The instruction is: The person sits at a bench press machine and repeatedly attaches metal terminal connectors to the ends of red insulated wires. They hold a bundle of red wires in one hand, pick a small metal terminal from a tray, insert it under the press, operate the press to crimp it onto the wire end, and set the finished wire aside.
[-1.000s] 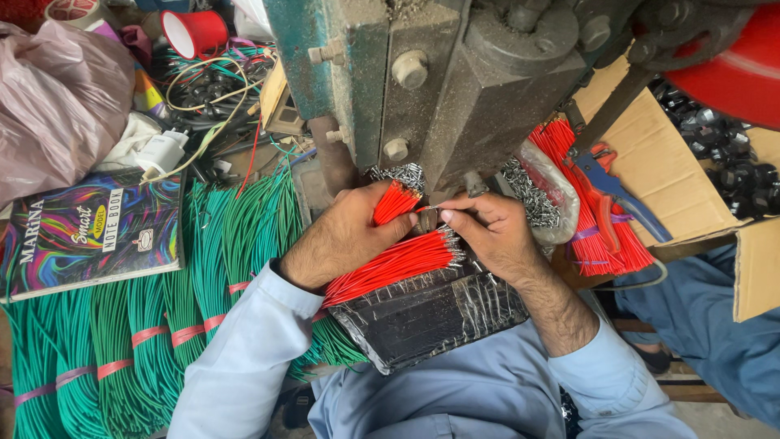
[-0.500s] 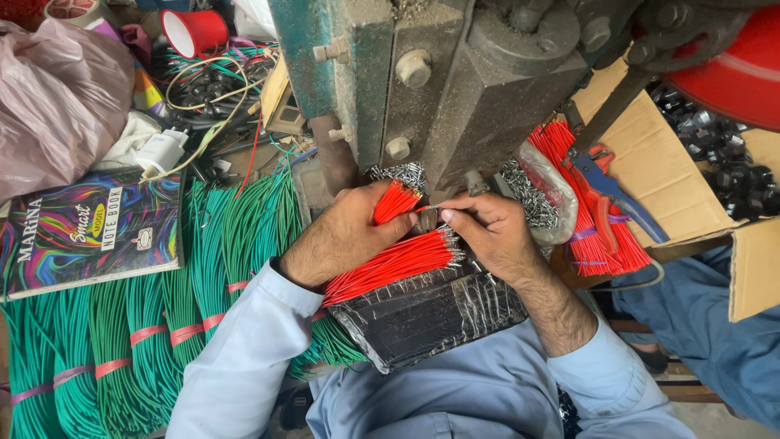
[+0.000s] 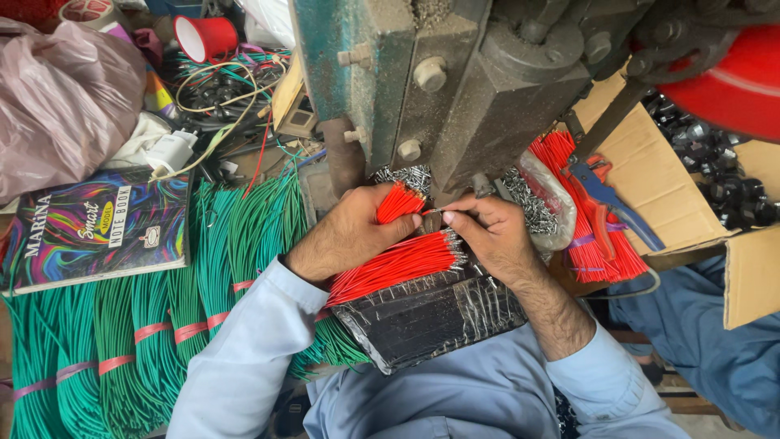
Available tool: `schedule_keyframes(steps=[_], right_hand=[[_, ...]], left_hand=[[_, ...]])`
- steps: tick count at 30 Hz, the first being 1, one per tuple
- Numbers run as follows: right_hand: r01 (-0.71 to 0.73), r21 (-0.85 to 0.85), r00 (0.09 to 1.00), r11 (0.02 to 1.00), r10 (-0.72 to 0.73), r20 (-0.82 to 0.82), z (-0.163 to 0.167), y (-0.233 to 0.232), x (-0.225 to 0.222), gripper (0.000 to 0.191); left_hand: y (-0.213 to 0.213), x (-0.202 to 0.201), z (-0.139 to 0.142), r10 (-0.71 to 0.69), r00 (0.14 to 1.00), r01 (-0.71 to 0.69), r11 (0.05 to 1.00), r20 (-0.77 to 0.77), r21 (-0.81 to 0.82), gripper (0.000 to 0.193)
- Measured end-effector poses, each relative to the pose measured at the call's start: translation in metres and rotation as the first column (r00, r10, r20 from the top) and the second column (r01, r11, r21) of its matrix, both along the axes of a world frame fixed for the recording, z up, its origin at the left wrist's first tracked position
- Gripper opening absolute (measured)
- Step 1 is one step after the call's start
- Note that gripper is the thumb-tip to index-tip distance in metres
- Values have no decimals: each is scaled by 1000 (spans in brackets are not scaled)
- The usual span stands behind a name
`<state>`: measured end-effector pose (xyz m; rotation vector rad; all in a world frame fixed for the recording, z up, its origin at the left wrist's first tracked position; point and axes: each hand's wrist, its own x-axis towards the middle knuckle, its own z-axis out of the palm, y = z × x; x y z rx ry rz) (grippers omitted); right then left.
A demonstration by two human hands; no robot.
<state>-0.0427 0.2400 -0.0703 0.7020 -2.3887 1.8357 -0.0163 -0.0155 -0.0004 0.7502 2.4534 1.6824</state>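
My left hand (image 3: 345, 236) grips a bundle of short red wires (image 3: 398, 203), their ends sticking up beside the thumb. A second bunch of red wires with bare metal tips (image 3: 398, 264) lies under both hands on a black taped block (image 3: 431, 313). My right hand (image 3: 487, 236) pinches a single red wire with a small metal piece at its tip, held right under the foot of the green-grey press machine (image 3: 447, 89). Piles of small metal terminals (image 3: 528, 203) lie at the machine's base, partly hidden by my hands.
Banded bundles of green wire (image 3: 146, 325) fill the left side, with a colourful notebook (image 3: 89, 228) on them. A pink plastic bag (image 3: 57, 97), a red cup (image 3: 207, 36) and loose cables sit behind. More red wires and blue-handled pliers (image 3: 605, 199) lie in a cardboard box (image 3: 666, 179) at right.
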Motion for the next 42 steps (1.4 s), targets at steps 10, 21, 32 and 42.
schedule_keyframes(steps=[10, 21, 32, 42], right_hand=[[10, 12, 999, 1000, -10, 42, 3, -5, -7, 9], [-9, 274, 960, 962, 85, -268, 56, 21, 28, 13], [54, 548, 936, 835, 148, -318, 51, 45, 45, 12], [55, 151, 998, 987, -51, -34, 34, 26, 32, 10]], left_hand=[[1, -3, -8, 1, 1000, 1, 997, -19, 79, 17], [4, 2, 0, 11, 1000, -11, 1000, -16, 3, 20], [4, 2, -1, 52, 997, -52, 999, 53, -11, 19], [2, 2, 1, 55, 996, -55, 998, 72, -1, 17]])
